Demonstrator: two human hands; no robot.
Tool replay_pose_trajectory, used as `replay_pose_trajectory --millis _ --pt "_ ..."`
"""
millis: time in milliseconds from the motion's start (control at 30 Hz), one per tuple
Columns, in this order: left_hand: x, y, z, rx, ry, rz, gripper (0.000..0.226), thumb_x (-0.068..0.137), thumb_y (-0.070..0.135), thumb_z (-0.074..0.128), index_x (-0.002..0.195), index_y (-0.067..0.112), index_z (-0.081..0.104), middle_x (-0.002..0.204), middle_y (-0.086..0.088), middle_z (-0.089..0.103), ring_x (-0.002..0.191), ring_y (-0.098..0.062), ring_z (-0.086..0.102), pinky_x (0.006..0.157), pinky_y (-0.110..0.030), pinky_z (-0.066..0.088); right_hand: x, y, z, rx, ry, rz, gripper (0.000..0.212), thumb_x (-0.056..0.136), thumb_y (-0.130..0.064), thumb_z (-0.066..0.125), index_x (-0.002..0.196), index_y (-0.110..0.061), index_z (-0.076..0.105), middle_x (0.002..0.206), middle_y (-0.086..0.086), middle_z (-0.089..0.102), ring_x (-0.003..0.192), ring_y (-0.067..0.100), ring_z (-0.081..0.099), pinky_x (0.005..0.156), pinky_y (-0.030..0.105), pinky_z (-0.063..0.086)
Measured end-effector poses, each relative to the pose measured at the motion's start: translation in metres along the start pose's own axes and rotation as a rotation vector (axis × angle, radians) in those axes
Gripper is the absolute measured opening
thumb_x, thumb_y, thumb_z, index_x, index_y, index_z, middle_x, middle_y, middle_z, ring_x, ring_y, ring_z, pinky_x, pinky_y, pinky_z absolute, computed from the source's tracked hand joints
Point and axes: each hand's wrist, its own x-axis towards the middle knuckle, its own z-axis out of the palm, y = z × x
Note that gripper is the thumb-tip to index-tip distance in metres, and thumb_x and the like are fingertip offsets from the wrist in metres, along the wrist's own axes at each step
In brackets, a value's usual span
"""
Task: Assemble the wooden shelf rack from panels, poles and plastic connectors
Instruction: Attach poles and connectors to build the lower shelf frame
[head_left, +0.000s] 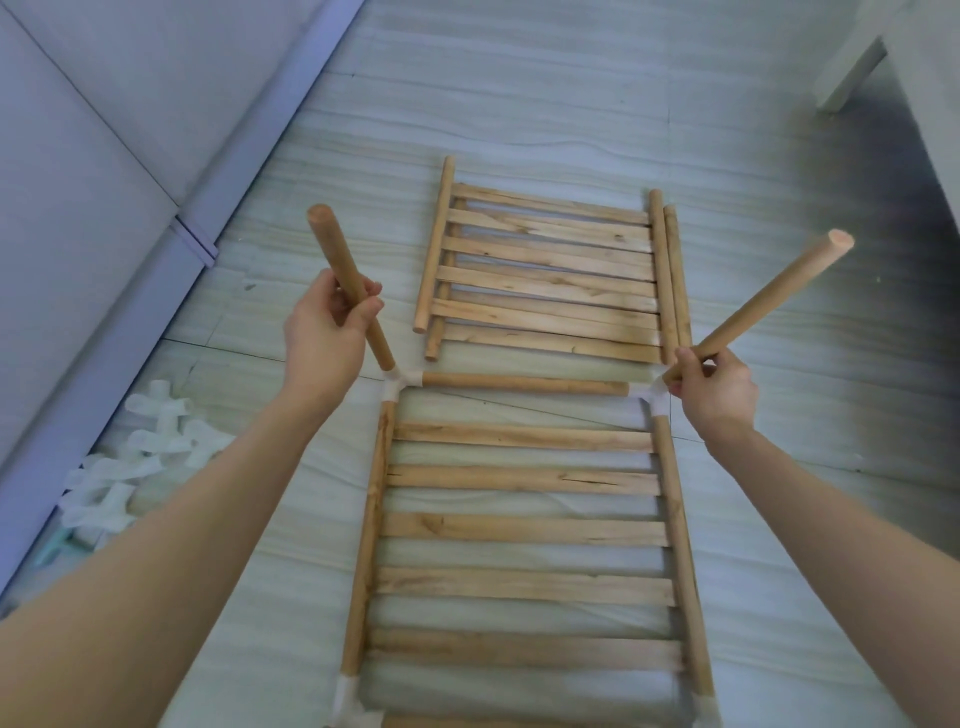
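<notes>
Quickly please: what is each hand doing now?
Left hand: closed on a round wooden pole.
Right hand: closed on another round wooden pole.

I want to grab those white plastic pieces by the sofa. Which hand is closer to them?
Left. The left hand holds a pole just up and right of the white connectors; the right hand is across the panel.

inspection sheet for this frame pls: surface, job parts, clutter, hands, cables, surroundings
Surface: pale striped floor, job laid directly on it.
Job's things: near slatted panel framed with corner connectors; spare panel with loose poles beyond.
Clutter: pile of white connectors at left.
Hands: left hand grips left pole, right hand grips right pole, both at far corner connectors.
Cables: nothing seen.
Surroundings: grey sofa left, white furniture top right.
</notes>
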Motion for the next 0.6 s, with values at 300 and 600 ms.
replay_pose_trajectory --millis 300,600 --pt "-0.003 -0.009 -0.002 0.038 -0.097 -0.097 0.026 0.094 0.007 0.051 0.117 0.018 0.057 0.108 0.009 0.062 0.101 -0.004 0.057 0.091 -0.021 0.042 -0.011 0.004 0.002 -0.116 -0.135 0.138 0.036 0.098 -0.027 0.041 0.119 -0.003 0.057 0.102 0.015 0.062 0.106 0.034 0.058 0.084 0.038 0.047" --pt "-0.061 -0.076 -0.043 0.435 -0.622 -0.431 0.058 0.097 0.026 0.048 0.148 0.023 0.022 0.151 -0.006 0.030 0.137 -0.023 0.032 0.104 -0.032 0.031 -0.122 0.027 0.060 -0.843 -0.587 -0.530 0.054 0.099 -0.033 0.033 0.149 -0.021 0.016 0.158 0.006 0.009 0.145 0.023 0.009 0.115 0.044 0.015"
